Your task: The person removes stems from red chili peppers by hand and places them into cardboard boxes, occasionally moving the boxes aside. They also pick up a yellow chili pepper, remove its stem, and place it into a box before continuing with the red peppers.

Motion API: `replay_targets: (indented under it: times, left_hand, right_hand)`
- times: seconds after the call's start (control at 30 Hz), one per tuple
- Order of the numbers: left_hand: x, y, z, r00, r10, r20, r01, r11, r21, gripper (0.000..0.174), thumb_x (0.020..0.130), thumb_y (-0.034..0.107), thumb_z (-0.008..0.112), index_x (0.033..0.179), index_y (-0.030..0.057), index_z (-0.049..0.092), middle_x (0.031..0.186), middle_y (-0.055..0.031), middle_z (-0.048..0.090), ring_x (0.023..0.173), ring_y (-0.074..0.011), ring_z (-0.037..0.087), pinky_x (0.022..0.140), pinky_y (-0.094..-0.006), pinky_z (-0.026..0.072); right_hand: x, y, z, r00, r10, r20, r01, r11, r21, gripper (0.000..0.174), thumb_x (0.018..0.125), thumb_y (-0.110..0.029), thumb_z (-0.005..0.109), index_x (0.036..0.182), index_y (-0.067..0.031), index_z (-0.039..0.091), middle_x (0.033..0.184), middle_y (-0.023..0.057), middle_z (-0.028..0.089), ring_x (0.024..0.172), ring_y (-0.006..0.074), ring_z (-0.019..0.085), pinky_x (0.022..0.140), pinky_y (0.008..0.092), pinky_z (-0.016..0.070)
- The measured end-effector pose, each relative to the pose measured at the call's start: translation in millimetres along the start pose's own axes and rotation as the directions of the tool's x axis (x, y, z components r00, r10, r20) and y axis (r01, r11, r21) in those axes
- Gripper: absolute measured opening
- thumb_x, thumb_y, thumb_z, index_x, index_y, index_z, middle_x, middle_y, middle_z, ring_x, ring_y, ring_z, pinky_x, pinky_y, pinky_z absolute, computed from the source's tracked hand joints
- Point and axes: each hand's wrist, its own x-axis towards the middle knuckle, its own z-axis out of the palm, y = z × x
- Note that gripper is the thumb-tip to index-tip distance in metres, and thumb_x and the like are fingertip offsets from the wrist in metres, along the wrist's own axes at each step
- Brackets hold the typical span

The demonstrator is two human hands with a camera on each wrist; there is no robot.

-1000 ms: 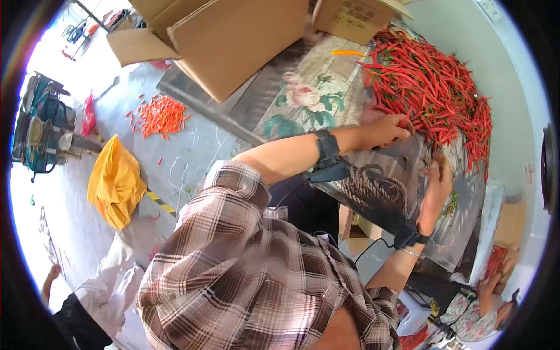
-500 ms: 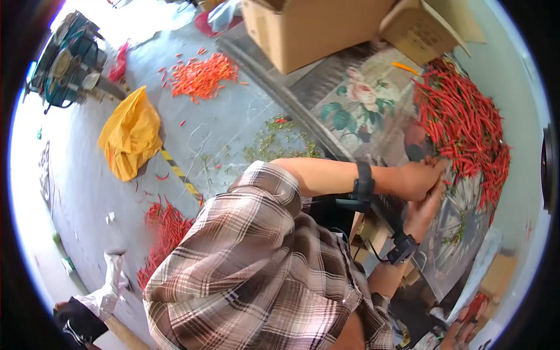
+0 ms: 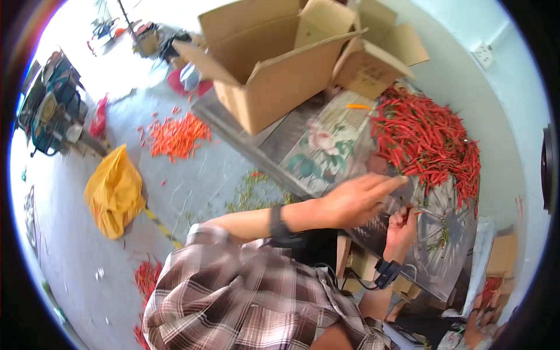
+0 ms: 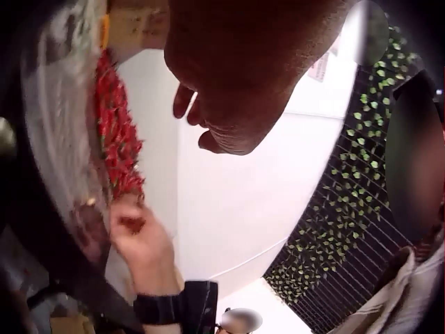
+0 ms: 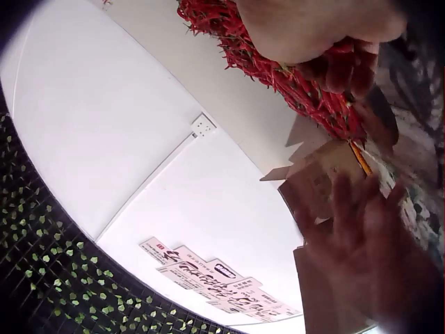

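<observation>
A large heap of red chili peppers lies on the plastic-covered table. My left hand hovers over the table's near edge, short of the heap, its fingers extended and holding nothing; the right wrist view shows those fingers spread. Close to its right, my right hand has its fingers curled, pinching a red chili pepper. Part of that pepper is hidden by the fingers. Green stem bits lie on the plastic beside the right hand.
Open cardboard boxes stand at the table's far side, near an orange strip. On the floor to the left are orange-red pieces, scattered green stems, a yellow bag and more red chili peppers. Another person's hand shows lower right.
My left hand goes from the heap's edge to meet the right hand, then draws back leftward with fingers extended. The right hand's fingers have curled. The head view has shifted.
</observation>
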Motion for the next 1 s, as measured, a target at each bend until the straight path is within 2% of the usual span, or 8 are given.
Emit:
replay_targets:
  times: [0.13,0.3,0.37,0.47,0.7,0.8,0.9,1.0]
  left_hand:
    - [29.9,20.8,-98.0,0.928,0.330,-0.172,-0.181,0.804,0.567,0.058,0.070,0.003,0.067,0.126,0.0025,0.051,0.111,-0.0145,0.058,0.102,-0.0290,0.055,0.086,-0.0400,0.0443]
    - [43.4,34.7,-178.7,0.796,0.445,-0.410,0.167,0.489,0.856,0.052,0.069,0.014,0.072,0.118,0.0021,0.057,0.112,-0.0148,0.058,0.105,-0.0298,0.054,0.093,-0.0435,0.0382]
    - [34.2,27.2,-190.0,0.911,0.093,-0.401,0.346,0.355,0.868,0.041,0.070,0.015,0.070,0.109,0.0042,0.061,0.107,-0.0117,0.062,0.097,-0.0284,0.057,0.086,-0.0411,0.0433]
    - [11.4,11.5,-185.6,0.934,-0.075,-0.350,0.343,0.466,0.816,0.034,0.073,0.007,0.066,0.106,0.0056,0.062,0.101,-0.0093,0.066,0.091,-0.0284,0.062,0.080,-0.0386,0.0481]
    - [6.5,27.0,-173.3,0.938,-0.024,-0.346,0.310,0.508,0.804,0.028,0.069,0.003,0.063,0.097,0.0060,0.064,0.092,-0.0075,0.066,0.084,-0.0265,0.063,0.072,-0.0354,0.0499]
    - [3.4,26.5,-174.0,0.945,0.024,-0.325,0.264,0.530,0.806,0.038,0.066,0.001,0.067,0.103,0.0075,0.062,0.088,-0.0051,0.067,0.078,-0.0250,0.063,0.070,-0.0358,0.0498]
    - [3.6,23.9,-171.9,0.875,-0.018,-0.484,0.395,0.605,0.692,0.056,0.067,-0.002,0.065,0.121,0.0085,0.055,0.092,-0.0062,0.069,0.083,-0.0262,0.065,0.075,-0.0351,0.0512]
    - [4.2,28.2,-178.3,0.861,-0.156,-0.484,0.483,0.550,0.681,0.048,0.078,0.005,0.066,0.125,0.0095,0.056,0.096,-0.0112,0.069,0.093,-0.0259,0.065,0.082,-0.0346,0.0487]
  right_hand:
    - [-10.2,-2.7,12.1,0.998,0.053,-0.043,-0.055,0.998,-0.035,0.020,0.095,-0.025,0.054,0.096,-0.0046,0.053,0.064,-0.0037,0.038,0.052,0.0047,0.033,0.046,0.0206,0.0272]
    - [-11.7,-2.1,19.6,0.996,0.073,-0.056,-0.079,0.991,-0.108,0.024,0.096,-0.029,0.053,0.094,-0.0049,0.053,0.063,-0.0035,0.041,0.049,0.0051,0.033,0.045,0.0210,0.0287]
    - [-8.9,-1.3,12.5,0.996,0.085,-0.029,-0.088,0.991,-0.100,0.022,0.097,-0.027,0.052,0.096,-0.0051,0.053,0.064,-0.0034,0.040,0.050,0.0052,0.033,0.045,0.0214,0.0288]
    - [-6.8,-0.5,12.6,0.996,0.088,0.018,-0.086,0.992,-0.096,0.021,0.097,-0.026,0.051,0.097,-0.0053,0.054,0.065,-0.0031,0.040,0.051,0.0054,0.034,0.046,0.0218,0.0295]
    - [-10.0,-0.7,12.0,0.996,0.091,-0.027,-0.093,0.990,-0.107,0.021,0.096,-0.027,0.053,0.096,-0.0058,0.055,0.067,-0.0024,0.045,0.052,0.0060,0.037,0.047,0.0224,0.0315]
    - [-10.5,-0.5,14.4,0.997,0.071,-0.040,-0.075,0.990,-0.115,0.020,0.096,-0.026,0.053,0.096,-0.0063,0.055,0.067,-0.0024,0.045,0.053,0.0064,0.038,0.048,0.0232,0.0321]
    - [-9.9,-1.5,15.9,0.993,0.101,-0.062,-0.107,0.987,-0.117,0.015,0.096,-0.022,0.051,0.092,-0.0079,0.052,0.065,-0.0024,0.042,0.051,0.0072,0.036,0.047,0.0240,0.0301]
    - [-7.8,0.6,10.0,0.992,0.128,0.004,-0.127,0.991,-0.051,0.015,0.096,-0.022,0.051,0.089,-0.0087,0.051,0.063,-0.0026,0.041,0.050,0.0071,0.036,0.046,0.0245,0.0299]
